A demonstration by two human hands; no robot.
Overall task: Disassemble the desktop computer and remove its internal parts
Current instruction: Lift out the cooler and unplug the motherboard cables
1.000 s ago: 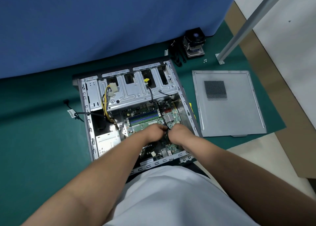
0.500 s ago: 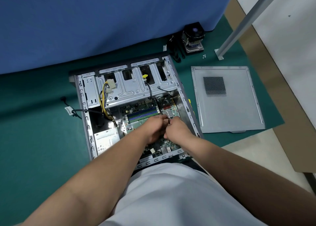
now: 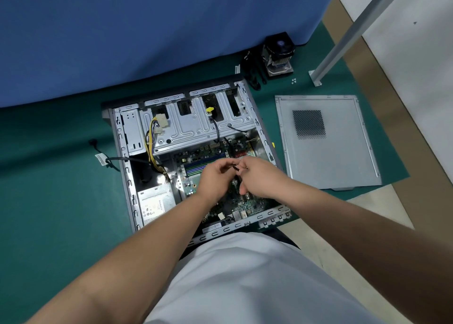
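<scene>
Green matting carries our open computer case, which lies on its side near the mat's front edge, just ahead of our body. Our left hand and right hand meet above the motherboard, and between them we pinch a thin black cable; both hands have fingers curled round it, though exactly where its plug sits is hidden by our fingers. We judge the step in hand to be freeing a small lead from the board.

Toward the mat's right edge lies the removed side panel, well apart from the case. Near the far edge, against the blue cloth, stands the CPU cooler, already out. Inside, the power supply sits at the near left corner, its yellow wiring running up beside the drive cage.

Next, we reckon, the cable must be drawn clear and laid aside before the memory sticks and board come out; a straight pull at the plug, not the wire, seems safest.
</scene>
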